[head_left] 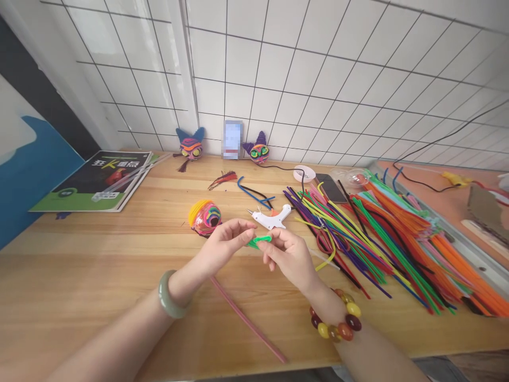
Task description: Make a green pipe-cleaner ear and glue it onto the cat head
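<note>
Between my two hands is a short bent loop of green pipe cleaner [262, 240], held above the middle of the table. My left hand [228, 239] pinches its left end with thumb and finger. The other end sits between the thumb and fingers of my right hand [289, 253]. Just behind my left hand rests a round ornament [204, 215], partly covered in yellow, pink and blue coils with clear plastic showing. A white glue gun [274, 216] lies right behind my right hand, nozzle to the left. A pink stick [248, 318] lies in front of my hands.
Many colored pipe cleaners [338, 233] spread over the right side, beside a dark phone [331, 188]. Two finished cat-like heads [191, 144] and a small upright screen [233, 139] stand along the tiled wall. A book [95, 178] lies at left. The glue gun's cord runs behind.
</note>
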Available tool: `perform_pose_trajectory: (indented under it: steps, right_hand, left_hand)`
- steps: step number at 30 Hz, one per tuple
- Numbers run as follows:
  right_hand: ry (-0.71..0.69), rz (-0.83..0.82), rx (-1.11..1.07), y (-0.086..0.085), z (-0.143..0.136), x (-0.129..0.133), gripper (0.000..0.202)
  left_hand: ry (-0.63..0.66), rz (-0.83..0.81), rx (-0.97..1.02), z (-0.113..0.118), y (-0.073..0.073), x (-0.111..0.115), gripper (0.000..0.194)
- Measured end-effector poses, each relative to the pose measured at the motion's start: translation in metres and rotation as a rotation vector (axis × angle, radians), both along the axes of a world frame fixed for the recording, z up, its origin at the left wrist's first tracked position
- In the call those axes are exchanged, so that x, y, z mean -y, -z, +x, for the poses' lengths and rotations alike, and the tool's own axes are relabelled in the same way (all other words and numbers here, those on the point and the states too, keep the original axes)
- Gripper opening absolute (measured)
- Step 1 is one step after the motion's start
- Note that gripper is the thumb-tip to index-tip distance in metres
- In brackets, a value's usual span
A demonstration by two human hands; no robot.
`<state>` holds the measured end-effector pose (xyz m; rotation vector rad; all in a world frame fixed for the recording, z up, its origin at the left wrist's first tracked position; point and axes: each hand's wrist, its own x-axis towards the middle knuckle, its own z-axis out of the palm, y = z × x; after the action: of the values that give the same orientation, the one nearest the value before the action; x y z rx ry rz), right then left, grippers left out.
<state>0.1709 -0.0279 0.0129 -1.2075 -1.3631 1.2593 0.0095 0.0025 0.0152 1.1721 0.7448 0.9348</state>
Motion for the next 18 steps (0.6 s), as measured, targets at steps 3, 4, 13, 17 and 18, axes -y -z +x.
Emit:
perform_pose_trajectory:
  steps: [3, 4, 13, 17, 18]
  right_hand:
    - [0.034, -0.069, -0.106, 0.0031, 0.0006, -0.0043, 0.021]
    - [0.035, -0.092, -0.133, 0.0045, 0.0005, -0.0052, 0.021]
    - [-0.040, -0.204, -0.306, 0.0043, -0.0012, -0.0074, 0.020]
    - [-0.040, -0.212, -0.315, 0.0048, 0.0004, -0.0091, 0.024]
    - [-0.046, -0.216, -0.309, 0.0054, 0.0007, -0.0094, 0.024]
  left_hand:
    - [0.052, 0.096, -0.070, 0.0011, 0.0017, 0.0013, 0.020]
    - [0.060, 0.123, -0.095, 0.0015, 0.0031, 0.0019, 0.021]
    - [0.011, 0.087, -0.123, 0.0043, 0.0077, -0.0003, 0.018]
    - [-0.081, 0.162, -0.189, 0.0025, 0.0095, -0.0014, 0.016]
    - [-0.113, 0.219, -0.243, 0.0020, 0.0096, -0.0010, 0.015]
